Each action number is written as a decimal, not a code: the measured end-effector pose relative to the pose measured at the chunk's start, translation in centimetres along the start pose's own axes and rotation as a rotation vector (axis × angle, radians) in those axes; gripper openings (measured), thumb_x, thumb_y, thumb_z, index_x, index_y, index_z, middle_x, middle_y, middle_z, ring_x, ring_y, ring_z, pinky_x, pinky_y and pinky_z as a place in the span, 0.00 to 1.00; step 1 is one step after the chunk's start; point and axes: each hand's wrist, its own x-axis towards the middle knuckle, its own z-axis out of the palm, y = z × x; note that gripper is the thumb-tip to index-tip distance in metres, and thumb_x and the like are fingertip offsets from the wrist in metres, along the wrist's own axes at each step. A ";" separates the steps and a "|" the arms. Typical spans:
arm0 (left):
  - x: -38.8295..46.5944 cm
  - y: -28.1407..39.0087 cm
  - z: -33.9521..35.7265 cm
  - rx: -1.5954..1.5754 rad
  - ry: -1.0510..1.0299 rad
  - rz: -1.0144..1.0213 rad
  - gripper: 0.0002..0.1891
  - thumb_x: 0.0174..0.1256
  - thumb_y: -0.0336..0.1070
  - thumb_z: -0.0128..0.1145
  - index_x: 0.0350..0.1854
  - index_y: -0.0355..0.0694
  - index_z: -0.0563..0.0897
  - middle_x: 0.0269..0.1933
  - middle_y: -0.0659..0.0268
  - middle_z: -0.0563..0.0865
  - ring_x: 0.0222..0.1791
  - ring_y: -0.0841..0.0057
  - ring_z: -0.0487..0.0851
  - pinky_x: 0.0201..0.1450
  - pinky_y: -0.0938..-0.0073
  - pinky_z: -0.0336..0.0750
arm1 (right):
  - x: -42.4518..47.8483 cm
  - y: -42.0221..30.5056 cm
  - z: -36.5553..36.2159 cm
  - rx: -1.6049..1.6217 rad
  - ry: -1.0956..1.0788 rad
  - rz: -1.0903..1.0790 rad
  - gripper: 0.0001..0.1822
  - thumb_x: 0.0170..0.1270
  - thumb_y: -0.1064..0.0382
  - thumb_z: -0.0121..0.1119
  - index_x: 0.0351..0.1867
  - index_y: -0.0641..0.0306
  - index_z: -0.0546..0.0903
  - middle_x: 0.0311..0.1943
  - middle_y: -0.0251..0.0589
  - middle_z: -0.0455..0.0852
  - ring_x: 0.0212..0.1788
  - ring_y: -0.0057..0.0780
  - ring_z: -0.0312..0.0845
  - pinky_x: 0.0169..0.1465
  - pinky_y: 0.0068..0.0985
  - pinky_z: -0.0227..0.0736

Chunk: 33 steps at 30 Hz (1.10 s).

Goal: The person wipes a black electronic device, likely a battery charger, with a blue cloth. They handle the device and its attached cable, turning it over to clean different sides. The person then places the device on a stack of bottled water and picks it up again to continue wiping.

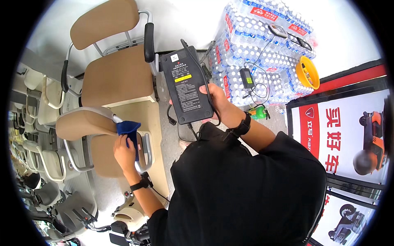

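My right hand (220,103) grips a black battery charger (187,89) by its right side, thumb on top and fingers underneath. The charger's labelled face is towards me, and a black cable runs along its right edge. My left hand (124,150) has its fingers curled on a dark blue cloth (131,129), which lies against the metal frame beside the tan backrest (86,123) of a scooter seat. Part of the cloth is hidden by the fingers. Both wrists wear black straps.
A larger tan seat (118,75) with armrests stands ahead. Stacked packs of bottled water (246,55) carry a small black device (246,78), cables and a yellow bowl (307,73). A green bottle (258,113) sits on the floor. Scooter handlebars (98,228) are lower left; posters line the right.
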 end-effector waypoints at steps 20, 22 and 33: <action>4.2 10.8 3.8 -2.053 -0.547 -0.654 0.28 0.75 0.55 0.46 0.66 0.38 0.72 0.60 0.59 0.81 0.56 0.67 0.82 0.59 0.66 0.78 | -2.7 0.6 1.8 -0.589 -0.099 0.251 0.31 0.41 0.65 0.72 0.52 0.74 0.78 0.40 0.42 0.86 0.40 0.24 0.81 0.46 0.21 0.76; 5.3 12.0 3.6 -2.073 -0.546 -0.630 0.33 0.75 0.62 0.42 0.66 0.36 0.71 0.61 0.55 0.80 0.58 0.64 0.81 0.61 0.63 0.76 | -3.2 -0.7 2.1 -0.706 -0.081 0.281 0.36 0.41 0.65 0.72 0.56 0.74 0.76 0.46 0.42 0.85 0.47 0.24 0.80 0.52 0.23 0.74; 14.5 19.3 -1.3 -1.809 -0.487 0.103 0.63 0.49 0.90 0.33 0.69 0.31 0.65 0.68 0.46 0.71 0.66 0.53 0.72 0.67 0.58 0.66 | -7.4 -5.0 1.2 -1.055 0.013 -0.020 0.42 0.38 0.55 0.77 0.59 0.70 0.77 0.51 0.48 0.84 0.50 0.31 0.79 0.56 0.27 0.71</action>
